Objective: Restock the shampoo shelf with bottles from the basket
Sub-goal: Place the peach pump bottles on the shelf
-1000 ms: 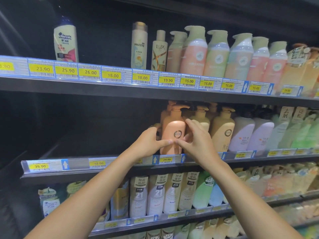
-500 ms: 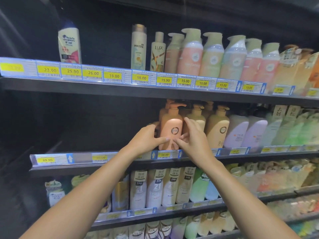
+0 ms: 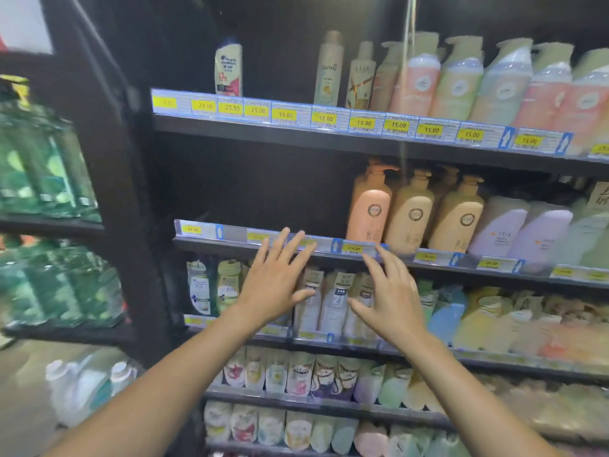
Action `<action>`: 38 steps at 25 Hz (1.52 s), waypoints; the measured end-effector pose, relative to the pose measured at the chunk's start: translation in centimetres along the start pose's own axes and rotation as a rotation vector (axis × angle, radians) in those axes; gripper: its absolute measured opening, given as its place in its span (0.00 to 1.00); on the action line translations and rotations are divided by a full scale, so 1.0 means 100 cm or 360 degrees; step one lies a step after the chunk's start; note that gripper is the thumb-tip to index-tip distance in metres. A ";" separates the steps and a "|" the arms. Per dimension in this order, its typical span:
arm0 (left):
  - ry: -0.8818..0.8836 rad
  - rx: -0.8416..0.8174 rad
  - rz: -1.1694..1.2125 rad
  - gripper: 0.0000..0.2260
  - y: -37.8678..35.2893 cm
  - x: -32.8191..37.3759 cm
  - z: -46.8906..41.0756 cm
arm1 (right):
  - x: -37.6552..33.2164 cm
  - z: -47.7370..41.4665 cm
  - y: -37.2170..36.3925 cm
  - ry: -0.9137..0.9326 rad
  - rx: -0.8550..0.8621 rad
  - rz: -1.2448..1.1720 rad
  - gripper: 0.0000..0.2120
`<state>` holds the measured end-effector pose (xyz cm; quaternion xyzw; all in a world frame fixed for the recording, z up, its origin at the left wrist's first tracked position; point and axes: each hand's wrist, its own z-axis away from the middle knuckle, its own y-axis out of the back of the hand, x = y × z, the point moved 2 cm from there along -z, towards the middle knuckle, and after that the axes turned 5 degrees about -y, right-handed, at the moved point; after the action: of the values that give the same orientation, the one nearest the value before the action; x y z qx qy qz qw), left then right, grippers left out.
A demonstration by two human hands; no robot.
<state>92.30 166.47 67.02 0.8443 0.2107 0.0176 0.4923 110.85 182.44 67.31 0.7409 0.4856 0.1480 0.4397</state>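
On the far left a neighbouring rack of blurred green bottles (image 3: pixel 43 166) had come into view, because our head had swung that way and drawn back from the shelving. Half a second before, both our hands were up at the bottle, fingertips on its lower front. Now they had come off it and dropped below the shelf edge.

Our left hand (image 3: pixel 273 278) hung free, fingers straight and fanned apart, holding nothing. Its tips lay in front of the clear price-tag rail (image 3: pixel 204 229) of the dark middle shelf (image 3: pixel 214 244). Our right hand (image 3: pixel 392 301), just beside it, was likewise spread and held nothing. Its fingertips reached up near the rail under the bottle without touching the bottle.

We judged from this that one placement was finished. The likely next step was a return to the basket, which was not in view, for another bottle.

The peach plastic pump bottle (image 3: pixel 369 209) stood upright by itself on the middle shelf, at the left end of its row. Its round front emblem faced out and its spout pointed right. It stood just beside the beige pump bottles (image 3: pixel 412 216); we could not tell whether they touched. It looked tall, smooth and rigid, so we thought it might tip if knocked.
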 end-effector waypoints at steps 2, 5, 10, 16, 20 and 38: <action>0.0079 -0.0106 -0.0001 0.41 -0.005 -0.005 0.047 | -0.017 0.024 -0.016 0.0058 -0.0095 -0.0036 0.44; 0.0247 -0.0267 -0.0009 0.40 -0.009 -0.019 0.117 | -0.049 0.054 -0.044 0.0170 -0.0235 -0.0084 0.43; 0.0647 -0.0515 0.0018 0.41 -0.011 -0.064 0.251 | -0.139 0.093 -0.095 0.0420 -0.0520 -0.0223 0.41; 0.1125 -0.0695 0.0054 0.41 -0.014 -0.141 0.397 | -0.269 0.122 -0.165 0.0738 -0.0807 -0.0356 0.40; 0.1380 -0.0802 0.0099 0.42 -0.019 -0.198 0.485 | -0.361 0.139 -0.218 0.0860 -0.0936 -0.0429 0.39; 0.1963 -0.1266 0.0585 0.40 -0.207 -0.344 0.741 | -0.597 0.249 -0.562 0.1193 -0.1918 -0.0260 0.38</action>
<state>71.59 101.40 17.62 0.4616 0.2817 0.6434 0.5419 64.89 127.01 20.84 0.2294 0.4918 0.6019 0.5859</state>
